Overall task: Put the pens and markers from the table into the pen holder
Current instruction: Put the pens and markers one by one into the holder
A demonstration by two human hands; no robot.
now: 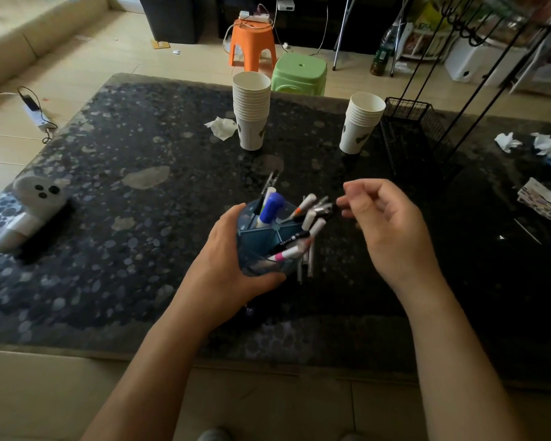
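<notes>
The dark table (115,173) carries two stacks of paper cups (251,109), but I see no loose pens lying on it, so the task seems almost finished. The blue pen holder (261,246) stands near the front edge, and the left hand (226,265) wraps around its side and grips it. Many pens and markers (303,230) already stand inside, leaning to the right. The right hand (392,227) is just beside them, its fingertips pinched on the end of a dark pen (326,211), probably the last one to settle.
</notes>
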